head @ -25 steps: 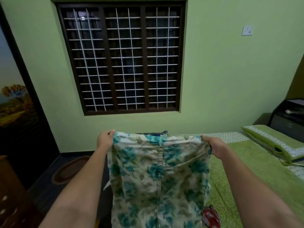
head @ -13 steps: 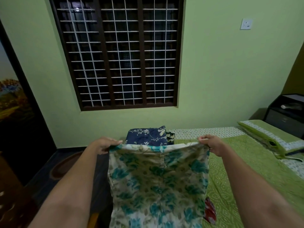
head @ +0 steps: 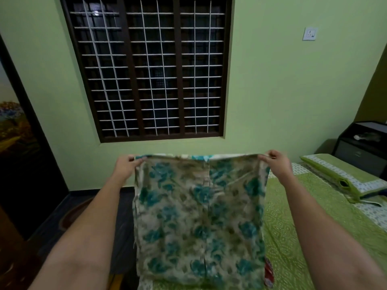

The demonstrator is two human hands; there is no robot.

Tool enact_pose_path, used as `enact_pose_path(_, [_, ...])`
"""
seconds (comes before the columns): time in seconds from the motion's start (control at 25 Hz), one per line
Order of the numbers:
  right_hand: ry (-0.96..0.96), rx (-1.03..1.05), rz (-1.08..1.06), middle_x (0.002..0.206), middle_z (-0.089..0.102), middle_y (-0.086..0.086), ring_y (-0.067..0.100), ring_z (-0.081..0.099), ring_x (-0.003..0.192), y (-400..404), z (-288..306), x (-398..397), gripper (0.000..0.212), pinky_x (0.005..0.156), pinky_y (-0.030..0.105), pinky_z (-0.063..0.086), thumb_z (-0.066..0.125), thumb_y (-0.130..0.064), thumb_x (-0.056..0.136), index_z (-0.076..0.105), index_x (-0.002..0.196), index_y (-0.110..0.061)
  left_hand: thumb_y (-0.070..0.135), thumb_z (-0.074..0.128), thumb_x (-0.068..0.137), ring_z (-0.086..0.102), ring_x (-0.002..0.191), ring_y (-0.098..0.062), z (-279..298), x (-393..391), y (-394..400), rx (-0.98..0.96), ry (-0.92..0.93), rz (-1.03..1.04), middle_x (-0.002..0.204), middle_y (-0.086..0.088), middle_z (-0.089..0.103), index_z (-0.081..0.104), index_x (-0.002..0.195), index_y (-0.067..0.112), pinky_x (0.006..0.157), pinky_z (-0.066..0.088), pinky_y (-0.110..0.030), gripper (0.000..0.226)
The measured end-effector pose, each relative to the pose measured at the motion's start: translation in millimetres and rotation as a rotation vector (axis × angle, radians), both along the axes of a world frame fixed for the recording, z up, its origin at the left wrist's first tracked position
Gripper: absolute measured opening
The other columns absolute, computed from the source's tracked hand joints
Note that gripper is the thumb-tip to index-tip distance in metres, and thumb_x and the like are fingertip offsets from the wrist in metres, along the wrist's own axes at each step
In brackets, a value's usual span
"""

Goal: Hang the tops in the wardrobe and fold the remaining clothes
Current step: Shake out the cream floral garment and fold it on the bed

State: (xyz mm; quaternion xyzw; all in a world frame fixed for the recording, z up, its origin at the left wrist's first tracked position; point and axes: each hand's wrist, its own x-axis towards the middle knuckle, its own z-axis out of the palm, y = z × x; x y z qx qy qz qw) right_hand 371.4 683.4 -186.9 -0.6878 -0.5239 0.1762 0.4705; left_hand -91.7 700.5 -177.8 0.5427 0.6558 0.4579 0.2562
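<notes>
Floral garment [head: 199, 216] hangs spread in the air over the near edge of the bed [head: 297, 237]. Left hand [head: 125, 167] and right hand [head: 277, 163] each pinch a top corner. Risk: thin, limp cotton-like cloth, teal blooms on cream, could slip a pinch and sag crooked. Quilted green bedspread beneath.

Both forearms bare, no sleeves; left hand [head: 125, 167], right hand [head: 277, 164] ungloved
</notes>
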Motion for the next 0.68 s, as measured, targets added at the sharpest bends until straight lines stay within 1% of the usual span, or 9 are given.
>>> enact_pose_path(0.08, [0.152,0.094,-0.005,0.061,0.051,0.001,0.017,0.046,0.063,-3,18,3,0.033,0.054,0.029,0.030,0.077,-0.034,0.077,0.057,0.066,-0.011,0.019,0.070,0.085,0.052,0.049,-0.006,14,4,4,0.107,-0.276,0.099,0.062,0.000,0.058,0.068,0.096,-0.003,0.040,0.038,-0.011,0.024])
enact_pose_path(0.2, [0.019,0.007,-0.031,0.061,0.054,0.004,0.018,0.049,0.062,-2,11,5,0.031,0.053,0.029,0.033,0.077,-0.032,0.078,0.061,0.067,-0.007,0.024,0.073,0.082,0.059,0.071,-0.016,6,5,11,0.074,-0.259,0.164,0.089,-0.010,0.068,0.069,0.107,0.001,0.061,0.047,-0.023,0.034])
enact_pose_path(0.28, [0.126,0.023,-0.020,0.067,0.060,0.002,0.019,0.056,0.072,4,9,6,0.024,0.061,0.029,0.041,0.074,-0.027,0.081,0.067,0.077,-0.004,0.027,0.071,0.084,0.061,0.082,-0.021,7,6,14,0.063,-0.278,0.152,0.100,-0.013,0.070,0.069,0.109,0.002,0.073,0.049,-0.031,0.035])
enact_pose_path(0.36, [0.276,0.117,0.046,0.072,0.064,0.000,0.021,0.063,0.080,2,29,2,0.022,0.068,0.028,0.049,0.070,-0.021,0.086,0.070,0.091,0.000,0.026,0.067,0.088,0.063,0.083,-0.021,27,11,9,0.143,-0.328,0.096,0.097,-0.012,0.071,0.068,0.110,0.002,0.078,0.052,-0.032,0.033])
enact_pose_path(0.4, [0.349,0.174,0.095,0.074,0.065,-0.001,0.021,0.064,0.081,-4,45,3,0.020,0.067,0.026,0.052,0.067,-0.019,0.088,0.070,0.095,-0.001,0.026,0.065,0.089,0.064,0.078,-0.018,39,10,7,0.201,-0.377,0.054,0.090,-0.007,0.071,0.068,0.109,0.002,0.073,0.054,-0.029,0.031])
enact_pose_path(0.48, [0.559,0.348,0.288,0.074,0.066,-0.005,0.014,0.061,0.076,-34,80,5,0.010,0.061,0.017,0.052,0.068,-0.023,0.084,0.072,0.087,-0.014,0.028,0.063,0.088,0.064,0.066,-0.010,67,1,-7,0.346,-0.580,-0.092,0.075,0.004,0.070,0.067,0.098,0.008,0.061,0.053,-0.025,0.023])
enact_pose_path(0.56, [0.843,0.610,0.589,0.073,0.066,-0.010,0.006,0.059,0.068,-67,113,9,0.009,0.058,0.016,0.051,0.073,-0.033,0.068,0.072,0.073,-0.026,0.033,0.063,0.081,0.064,0.071,-0.014,95,-15,-21,0.523,-0.868,-0.371,0.077,0.001,0.068,0.067,0.088,0.014,0.063,0.054,-0.030,0.021])
enact_pose_path(0.6, [0.898,0.673,0.720,0.074,0.067,-0.012,0.004,0.061,0.067,-74,125,5,0.013,0.061,0.018,0.053,0.077,-0.036,0.063,0.072,0.071,-0.027,0.034,0.064,0.081,0.063,0.076,-0.021,111,-13,-25,0.538,-0.898,-0.501,0.082,-0.006,0.067,0.068,0.089,0.010,0.068,0.053,-0.034,0.025])
enact_pose_path(0.68, [0.817,0.620,0.829,0.075,0.069,-0.012,0.002,0.063,0.066,-68,145,-29,0.027,0.063,0.018,0.055,0.086,-0.044,0.054,0.074,0.073,-0.028,0.019,0.061,0.086,0.063,0.074,-0.018,146,30,-31,0.486,-0.671,-0.623,0.082,-0.004,0.068,0.073,0.083,0.014,0.071,0.052,-0.034,0.014])
